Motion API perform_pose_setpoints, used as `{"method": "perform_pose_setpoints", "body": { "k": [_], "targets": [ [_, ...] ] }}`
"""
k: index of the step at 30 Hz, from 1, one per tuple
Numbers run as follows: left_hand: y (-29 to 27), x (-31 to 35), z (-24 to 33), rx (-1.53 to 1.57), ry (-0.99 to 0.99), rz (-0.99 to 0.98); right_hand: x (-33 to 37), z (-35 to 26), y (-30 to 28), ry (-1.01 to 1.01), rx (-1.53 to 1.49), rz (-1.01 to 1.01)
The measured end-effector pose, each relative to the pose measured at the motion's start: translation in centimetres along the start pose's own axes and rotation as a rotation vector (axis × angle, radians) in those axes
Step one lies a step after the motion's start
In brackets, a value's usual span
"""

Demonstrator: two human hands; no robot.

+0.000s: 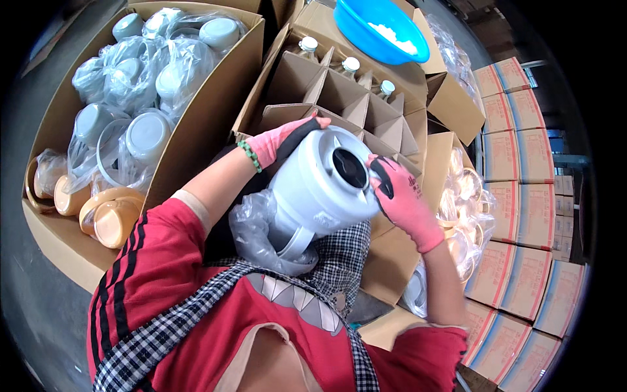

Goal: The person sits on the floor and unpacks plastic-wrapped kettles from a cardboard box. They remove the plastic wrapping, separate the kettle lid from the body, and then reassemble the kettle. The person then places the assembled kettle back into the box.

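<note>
A pale grey plastic vacuum jug body [304,176] is tilted in front of my chest, its round dark mouth [350,168] facing up and to the right. My left hand [290,140], in a pink and black glove with bare fingertips, grips its far upper side. At the right of the mouth, my right hand [403,199] in a matching glove closes its fingers on the rim; whether a small part is pinched there cannot be seen. The jug's handle [297,244] points down toward me. A clear plastic bag [258,225] hangs around its lower end.
Ahead stands a divided carton [336,98] with three white-capped clear bottles [351,65]. A blue basin [385,32] holding white pieces rests behind it. At left, a large carton [215,85] holds bagged grey and peach jugs. Stacked cartons [516,150] line the right; bagged peach parts [464,209] lie nearer.
</note>
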State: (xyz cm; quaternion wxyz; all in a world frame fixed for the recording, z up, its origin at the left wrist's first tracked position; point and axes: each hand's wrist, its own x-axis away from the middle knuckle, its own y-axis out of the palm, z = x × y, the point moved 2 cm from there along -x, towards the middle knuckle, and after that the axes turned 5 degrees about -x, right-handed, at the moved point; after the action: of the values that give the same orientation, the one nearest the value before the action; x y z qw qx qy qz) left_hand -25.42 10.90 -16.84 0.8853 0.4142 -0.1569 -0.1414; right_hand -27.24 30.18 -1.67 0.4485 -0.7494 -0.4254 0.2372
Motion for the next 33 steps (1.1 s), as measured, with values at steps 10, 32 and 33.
{"method": "perform_pose_setpoints", "body": {
  "k": [10, 32, 33],
  "targets": [
    [2.8, 1.5, 0.7, -0.417, 0.196, -0.168, -3.4, -3.7, -2.2, -1.118, 0.721, -0.628],
    [0.8, 0.1, 1.3, -0.571, 0.296, -0.037, -4.6, -2.7, -0.9, -0.998, 0.697, -0.634],
    [1.2, 0.1, 1.3, -0.533, 0.283, -0.020, -4.6, -2.4, -0.7, -0.973, 0.725, -0.698]
  ]
}}
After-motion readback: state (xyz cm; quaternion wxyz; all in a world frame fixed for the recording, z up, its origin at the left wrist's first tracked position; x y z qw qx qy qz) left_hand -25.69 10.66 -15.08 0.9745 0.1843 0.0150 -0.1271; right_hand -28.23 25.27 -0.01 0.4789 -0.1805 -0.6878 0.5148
